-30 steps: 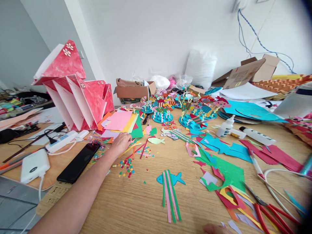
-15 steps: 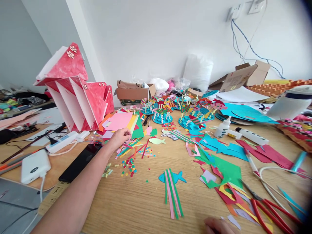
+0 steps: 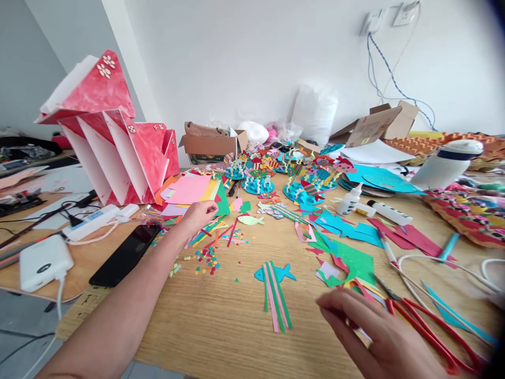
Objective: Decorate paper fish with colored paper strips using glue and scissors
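Observation:
My left hand [image 3: 202,215] is closed, fingers curled, over a pile of thin coloured paper strips [image 3: 205,236] beside stacked coloured paper sheets [image 3: 187,188]. What its fingertips hold, if anything, is hidden. At the lower right, my right hand [image 3: 374,329] hovers over the table, thumb and fingers bent but apart, with nothing seen between them. Left of it lies a blue paper fish [image 3: 283,273] with green and pink strips [image 3: 277,302] laid across its body. A pale green paper fish [image 3: 250,220] lies just right of my left hand.
Red-handled scissors [image 3: 424,321] and a white cable lie beside my right hand. Green paper scraps [image 3: 357,261], a glue bottle [image 3: 350,200] and blue decorated paper models [image 3: 258,184] lie farther back. A phone [image 3: 124,255] and a power bank [image 3: 46,263] are left of my forearm.
My right hand has risen into view from the bottom edge, moving up and forward. My left hand stays by the strips, shifted slightly. The camera view has shifted a little.

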The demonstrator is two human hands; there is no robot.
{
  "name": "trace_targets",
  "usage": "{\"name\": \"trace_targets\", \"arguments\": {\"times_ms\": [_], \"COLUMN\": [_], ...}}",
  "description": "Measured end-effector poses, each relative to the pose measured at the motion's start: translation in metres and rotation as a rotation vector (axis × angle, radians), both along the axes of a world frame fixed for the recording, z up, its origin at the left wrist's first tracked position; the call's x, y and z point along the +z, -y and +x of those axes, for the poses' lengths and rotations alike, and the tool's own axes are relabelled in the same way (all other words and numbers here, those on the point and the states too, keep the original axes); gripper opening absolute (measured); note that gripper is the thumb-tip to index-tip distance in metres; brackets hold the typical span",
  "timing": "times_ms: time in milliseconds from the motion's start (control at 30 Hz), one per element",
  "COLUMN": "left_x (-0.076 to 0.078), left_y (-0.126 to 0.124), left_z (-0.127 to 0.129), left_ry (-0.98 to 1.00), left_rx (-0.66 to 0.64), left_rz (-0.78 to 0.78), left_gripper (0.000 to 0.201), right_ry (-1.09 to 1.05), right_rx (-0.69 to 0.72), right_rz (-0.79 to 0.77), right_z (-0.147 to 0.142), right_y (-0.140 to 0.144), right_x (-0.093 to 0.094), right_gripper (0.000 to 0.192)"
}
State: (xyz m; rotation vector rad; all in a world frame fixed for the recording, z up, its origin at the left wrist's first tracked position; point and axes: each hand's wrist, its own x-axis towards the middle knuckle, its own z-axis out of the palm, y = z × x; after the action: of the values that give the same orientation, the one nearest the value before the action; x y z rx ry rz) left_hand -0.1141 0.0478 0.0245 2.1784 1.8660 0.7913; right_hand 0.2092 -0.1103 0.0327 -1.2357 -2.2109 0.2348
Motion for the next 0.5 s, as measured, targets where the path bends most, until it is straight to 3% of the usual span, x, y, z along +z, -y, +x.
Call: {"name": "trace_targets", "arguments": {"times_ms": [100, 167, 267, 367, 500], "left_x": [-0.007, -0.011, -0.016, -0.015, -0.011], "left_y": [0.000, -0.001, 0.000, 0.004, 0.012], "left_z": [0.004, 0.004, 0.003, 0.009, 0.026], "left_ry": [-0.065, -0.111, -0.213, -0.230, -0.117], "left_rx": [-0.007, -0.021, -0.040, -0.076, -0.311], "left_rz": [0.003, 0.030, 0.150, 0.283, 0.332], "left_gripper": [0.014, 0.020, 0.032, 0.031, 0.033], "right_ry": [0.235, 0.412, 0.515, 0.530, 0.568], "right_rx": [0.028, 0.067, 0.114, 0.136, 0.121], "right_rz": [-0.083, -0.138, -0.167, -0.182, -0.210], "right_z": [-0.033, -0.060, -0.096, -0.120, -0.135], "right_y": [-0.031, -0.056, -0.094, -0.122, -0.138], "right_x": [0.036, 0.043, 0.032, 0.013, -0.003], "right_gripper": [0.026, 0.023, 0.020, 0.021, 0.021]}}
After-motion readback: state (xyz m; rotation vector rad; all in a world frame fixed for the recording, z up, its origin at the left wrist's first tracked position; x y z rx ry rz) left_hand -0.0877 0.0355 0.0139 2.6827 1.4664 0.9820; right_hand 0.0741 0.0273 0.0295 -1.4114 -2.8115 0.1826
